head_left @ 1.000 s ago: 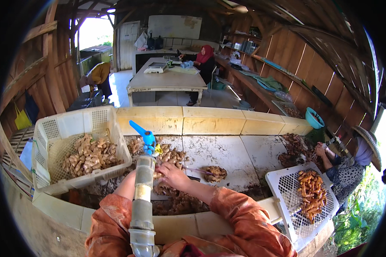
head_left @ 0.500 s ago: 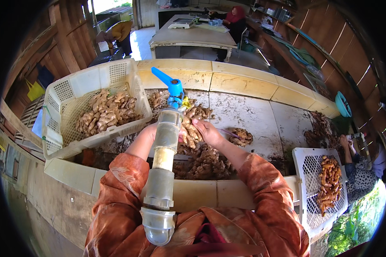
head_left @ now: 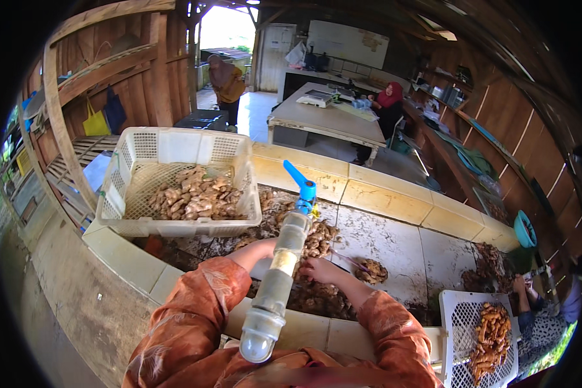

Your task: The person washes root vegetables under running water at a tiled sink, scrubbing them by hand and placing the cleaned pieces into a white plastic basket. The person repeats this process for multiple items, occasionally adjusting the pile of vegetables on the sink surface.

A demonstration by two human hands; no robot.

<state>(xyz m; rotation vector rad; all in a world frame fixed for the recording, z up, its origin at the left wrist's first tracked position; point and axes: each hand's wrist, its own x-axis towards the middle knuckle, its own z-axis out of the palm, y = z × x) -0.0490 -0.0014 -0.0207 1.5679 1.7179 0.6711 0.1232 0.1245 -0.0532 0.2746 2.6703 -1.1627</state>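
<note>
My left hand [head_left: 260,251] reaches in from the left, its fingers hidden behind the grey water pipe [head_left: 281,268] with a blue tap handle [head_left: 297,176]. Across the pipe, my right hand [head_left: 318,269] is low over the ginger pile [head_left: 320,299], fingers curled inward. What they close on is hidden. Muddy ginger roots [head_left: 319,239] lie just beyond both hands on the white-tiled basin floor [head_left: 394,249]. A smaller ginger clump [head_left: 371,271] lies to the right of my right hand.
A white plastic crate [head_left: 180,227] holding ginger stands on the left rim. At right, a white mesh tray [head_left: 456,323] bears cleaner ginger [head_left: 491,339], beside another person's arm [head_left: 524,297]. Beyond the tiled wall [head_left: 388,194], two people are near a table [head_left: 330,119].
My view has tilted up and shifted left. The ginger root visible between my hands is no longer seen there; my hands are lower by the pile. The person at back left has straightened.
</note>
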